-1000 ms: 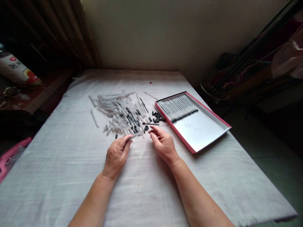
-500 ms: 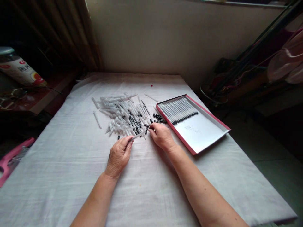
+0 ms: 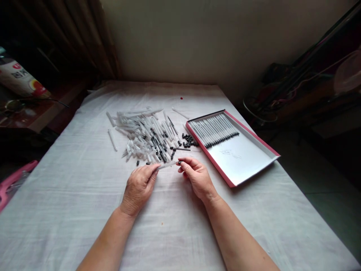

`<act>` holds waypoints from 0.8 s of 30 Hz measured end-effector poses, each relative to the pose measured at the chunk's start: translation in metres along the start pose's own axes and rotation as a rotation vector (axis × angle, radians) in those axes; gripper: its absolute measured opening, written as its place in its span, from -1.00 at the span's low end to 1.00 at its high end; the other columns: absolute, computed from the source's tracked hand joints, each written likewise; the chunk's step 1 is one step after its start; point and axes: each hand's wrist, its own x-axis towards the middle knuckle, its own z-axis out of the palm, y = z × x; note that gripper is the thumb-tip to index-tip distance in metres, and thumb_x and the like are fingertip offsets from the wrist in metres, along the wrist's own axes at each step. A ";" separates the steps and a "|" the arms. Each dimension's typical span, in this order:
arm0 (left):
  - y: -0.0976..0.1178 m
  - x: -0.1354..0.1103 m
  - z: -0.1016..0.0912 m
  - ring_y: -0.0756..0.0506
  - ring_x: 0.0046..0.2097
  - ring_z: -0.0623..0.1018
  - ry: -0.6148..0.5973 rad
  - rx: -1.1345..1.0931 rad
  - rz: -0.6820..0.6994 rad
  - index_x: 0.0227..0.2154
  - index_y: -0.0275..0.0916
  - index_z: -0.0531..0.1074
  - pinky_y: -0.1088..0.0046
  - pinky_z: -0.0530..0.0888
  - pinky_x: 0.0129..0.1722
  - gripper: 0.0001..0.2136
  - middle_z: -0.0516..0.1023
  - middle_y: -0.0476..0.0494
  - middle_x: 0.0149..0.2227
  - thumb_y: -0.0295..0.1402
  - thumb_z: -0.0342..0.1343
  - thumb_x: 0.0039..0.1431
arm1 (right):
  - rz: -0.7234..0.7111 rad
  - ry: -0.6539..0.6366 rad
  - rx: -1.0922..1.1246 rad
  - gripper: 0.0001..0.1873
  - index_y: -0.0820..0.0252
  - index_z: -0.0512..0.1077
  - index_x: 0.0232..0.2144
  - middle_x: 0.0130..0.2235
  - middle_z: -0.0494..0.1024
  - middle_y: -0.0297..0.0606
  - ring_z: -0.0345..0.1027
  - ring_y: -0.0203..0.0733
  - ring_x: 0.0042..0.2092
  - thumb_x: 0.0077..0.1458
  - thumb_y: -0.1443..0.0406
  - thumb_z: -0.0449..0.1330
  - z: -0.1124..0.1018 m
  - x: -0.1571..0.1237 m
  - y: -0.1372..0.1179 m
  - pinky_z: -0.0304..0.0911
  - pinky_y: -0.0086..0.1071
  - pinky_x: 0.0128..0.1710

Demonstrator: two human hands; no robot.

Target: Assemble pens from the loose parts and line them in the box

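Pinched in my left hand [image 3: 139, 186] is a clear pen barrel [image 3: 167, 165], pointing right. My right hand [image 3: 197, 180] grips a small black pen plug [image 3: 179, 162] between thumb and forefinger, right at the barrel's far end. Whether the plug sits inside the barrel I cannot tell. Just beyond my hands lies a heap of translucent pen parts [image 3: 138, 126], with thin dark refills [image 3: 159, 145] among them. Several loose black plugs [image 3: 187, 140] are gathered between the heap and the box.
To the right, a shallow red-edged white box [image 3: 225, 171] holds a row of pens [image 3: 216, 130] with black ends. A tiny red piece [image 3: 181, 98] lies at the back of the white cloth [image 3: 152, 241]. A labelled jar [image 3: 24, 77] stands far left, above a pink object [image 3: 17, 180].
My right hand has come back from the loose plugs towards me, bringing a black plug to the barrel's end. My left hand still holds the barrel. The view has shifted slightly.
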 end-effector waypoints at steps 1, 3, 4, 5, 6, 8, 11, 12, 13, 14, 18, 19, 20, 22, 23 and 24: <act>0.001 0.000 0.000 -0.11 -0.13 0.58 -0.001 0.007 0.007 -0.03 -0.17 0.43 0.31 0.47 -0.09 -0.77 0.62 -0.14 -0.14 -0.35 -0.02 0.32 | -0.005 0.001 0.004 -0.69 0.20 0.56 -0.35 -0.42 0.61 -0.27 0.38 -0.33 -0.49 -0.18 0.16 0.36 0.000 0.000 0.001 0.16 -0.53 -0.59; 0.002 0.001 -0.001 -0.11 -0.14 0.58 -0.003 0.018 0.017 -0.04 -0.17 0.43 0.31 0.47 -0.10 -0.77 0.63 -0.14 -0.15 -0.35 -0.03 0.32 | -0.011 0.002 0.010 -0.69 0.19 0.57 -0.34 -0.43 0.60 -0.28 0.37 -0.35 -0.50 -0.18 0.16 0.36 0.001 0.001 0.003 0.16 -0.52 -0.58; 0.003 0.002 -0.002 -0.11 -0.14 0.59 -0.005 0.020 0.017 -0.04 -0.17 0.43 0.31 0.47 -0.10 -0.77 0.63 -0.15 -0.15 -0.35 -0.04 0.33 | -0.013 0.001 0.009 -0.69 0.19 0.57 -0.33 -0.42 0.60 -0.28 0.37 -0.34 -0.50 -0.17 0.16 0.35 0.001 0.001 0.004 0.16 -0.52 -0.58; 0.003 0.002 -0.002 -0.11 -0.14 0.59 -0.007 0.020 0.014 -0.04 -0.16 0.43 0.31 0.47 -0.10 -0.77 0.63 -0.15 -0.15 -0.35 -0.04 0.33 | -0.014 -0.002 0.004 -0.70 0.19 0.57 -0.33 -0.41 0.60 -0.27 0.37 -0.34 -0.50 -0.17 0.16 0.35 0.001 0.001 0.004 0.17 -0.51 -0.58; 0.004 0.002 -0.002 -0.11 -0.14 0.58 -0.011 0.020 0.009 -0.04 -0.16 0.44 0.31 0.47 -0.09 -0.77 0.62 -0.15 -0.14 -0.35 -0.04 0.33 | -0.016 -0.004 -0.003 -0.70 0.19 0.57 -0.33 -0.41 0.60 -0.27 0.37 -0.34 -0.50 -0.16 0.16 0.34 0.001 0.000 0.005 0.17 -0.51 -0.58; 0.004 0.001 -0.002 -0.12 -0.12 0.58 -0.020 0.017 0.001 -0.03 -0.15 0.43 0.30 0.47 -0.08 -0.76 0.62 -0.15 -0.13 -0.35 -0.04 0.33 | -0.020 -0.001 -0.012 -0.71 0.18 0.56 -0.34 -0.43 0.59 -0.28 0.37 -0.33 -0.50 -0.16 0.17 0.34 0.001 0.000 0.005 0.18 -0.51 -0.58; 0.004 0.001 -0.002 -0.12 -0.12 0.58 -0.022 0.014 -0.004 -0.02 -0.15 0.44 0.29 0.47 -0.08 -0.76 0.62 -0.15 -0.14 -0.35 -0.03 0.32 | -0.033 0.009 -0.027 -0.73 0.17 0.56 -0.35 -0.47 0.57 -0.32 0.36 -0.33 -0.50 -0.16 0.18 0.34 0.001 0.000 0.004 0.19 -0.51 -0.58; 0.004 0.000 -0.002 -0.12 -0.12 0.58 -0.022 0.013 -0.008 -0.02 -0.15 0.44 0.29 0.47 -0.08 -0.76 0.62 -0.15 -0.14 -0.35 -0.03 0.32 | -0.042 0.010 -0.040 -0.73 0.17 0.56 -0.35 -0.48 0.56 -0.32 0.37 -0.33 -0.50 -0.15 0.18 0.33 0.001 -0.001 0.004 0.20 -0.51 -0.58; 0.004 0.000 -0.002 -0.12 -0.13 0.58 -0.023 0.013 -0.013 -0.02 -0.15 0.44 0.29 0.47 -0.08 -0.75 0.62 -0.14 -0.14 -0.35 -0.03 0.32 | -0.055 0.009 -0.056 -0.74 0.17 0.56 -0.35 -0.49 0.56 -0.33 0.37 -0.32 -0.50 -0.14 0.18 0.33 0.001 -0.001 0.005 0.20 -0.50 -0.58; 0.004 0.000 -0.002 -0.12 -0.13 0.58 -0.026 0.015 -0.018 -0.02 -0.14 0.45 0.29 0.47 -0.08 -0.75 0.62 -0.14 -0.14 -0.34 -0.03 0.32 | -0.070 0.010 -0.071 -0.74 0.17 0.56 -0.34 -0.49 0.56 -0.32 0.37 -0.32 -0.50 -0.13 0.17 0.32 0.001 -0.001 0.005 0.21 -0.50 -0.58; 0.004 0.000 -0.001 -0.13 -0.14 0.57 -0.036 0.025 -0.013 -0.03 -0.16 0.45 0.28 0.46 -0.09 -0.75 0.62 -0.15 -0.15 -0.34 -0.04 0.32 | -0.126 0.037 -0.110 -0.74 0.17 0.57 -0.33 -0.47 0.57 -0.31 0.40 -0.30 -0.47 -0.10 0.17 0.32 0.000 -0.001 0.009 0.24 -0.49 -0.56; 0.004 0.000 -0.001 -0.13 -0.14 0.57 -0.038 0.025 -0.011 -0.03 -0.17 0.45 0.28 0.46 -0.10 -0.75 0.62 -0.16 -0.16 -0.34 -0.04 0.32 | -0.133 0.042 -0.114 -0.74 0.17 0.57 -0.33 -0.46 0.58 -0.30 0.41 -0.29 -0.47 -0.10 0.17 0.32 0.000 -0.001 0.010 0.25 -0.48 -0.55; 0.004 0.000 -0.001 -0.13 -0.14 0.57 -0.039 0.024 -0.009 -0.03 -0.17 0.44 0.29 0.46 -0.10 -0.76 0.62 -0.16 -0.15 -0.35 -0.03 0.32 | -0.135 0.044 -0.117 -0.74 0.17 0.57 -0.32 -0.44 0.58 -0.30 0.41 -0.29 -0.46 -0.10 0.17 0.32 0.000 -0.001 0.010 0.25 -0.49 -0.55; 0.004 0.000 -0.001 -0.12 -0.14 0.58 -0.036 0.020 -0.010 -0.03 -0.18 0.45 0.30 0.47 -0.10 -0.76 0.62 -0.16 -0.15 -0.35 -0.03 0.32 | -0.127 0.042 -0.114 -0.74 0.17 0.57 -0.31 -0.41 0.60 -0.28 0.42 -0.29 -0.46 -0.10 0.18 0.32 0.000 -0.001 0.011 0.25 -0.49 -0.56; 0.004 0.000 -0.001 -0.12 -0.14 0.58 -0.034 0.019 -0.011 -0.04 -0.18 0.45 0.30 0.47 -0.10 -0.76 0.62 -0.16 -0.15 -0.35 -0.03 0.32 | -0.120 0.040 -0.110 -0.73 0.17 0.57 -0.31 -0.40 0.61 -0.27 0.42 -0.29 -0.46 -0.10 0.18 0.32 0.000 -0.001 0.010 0.25 -0.49 -0.56; 0.004 0.000 -0.001 -0.12 -0.14 0.58 -0.031 0.017 -0.013 -0.04 -0.17 0.45 0.30 0.47 -0.10 -0.76 0.62 -0.15 -0.16 -0.35 -0.03 0.32 | -0.113 0.039 -0.105 -0.73 0.17 0.56 -0.31 -0.39 0.61 -0.27 0.43 -0.29 -0.46 -0.10 0.18 0.32 0.000 -0.001 0.010 0.24 -0.49 -0.57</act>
